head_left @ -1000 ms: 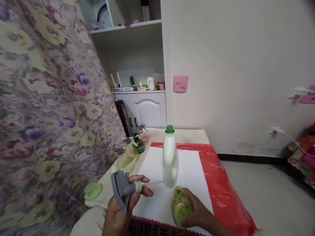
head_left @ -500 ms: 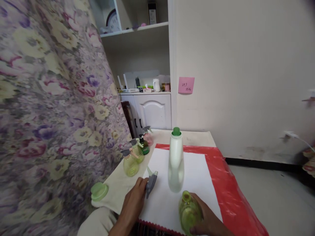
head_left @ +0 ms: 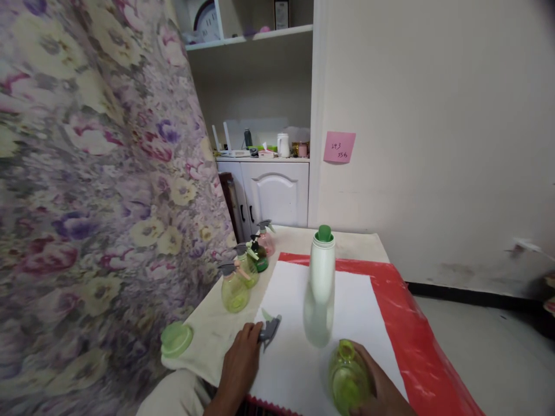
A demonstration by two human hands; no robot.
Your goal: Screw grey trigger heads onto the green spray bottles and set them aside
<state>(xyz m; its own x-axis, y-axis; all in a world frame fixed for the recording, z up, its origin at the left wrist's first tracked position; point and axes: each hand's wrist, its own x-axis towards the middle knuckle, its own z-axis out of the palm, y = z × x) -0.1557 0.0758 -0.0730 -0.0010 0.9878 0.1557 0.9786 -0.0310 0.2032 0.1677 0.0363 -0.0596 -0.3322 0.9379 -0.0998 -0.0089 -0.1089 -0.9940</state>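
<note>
Green bottle [head_left: 346,381] in right hand [head_left: 378,381].

The standing bottle [head_left: 319,294] is behind the held bottle [head_left: 347,377], right of the spray head [head_left: 270,329]

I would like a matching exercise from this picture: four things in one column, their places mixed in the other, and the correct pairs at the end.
Things:
1. grey spray head
2. open yellow-green bottle
3. tall pale bottle
4. pink note

Places:
A. on the wall
B. standing on the white sheet, touched by neither hand
C. at the fingers of the left hand
D. in the right hand

Right pairs: 1-C, 2-D, 3-B, 4-A
</note>
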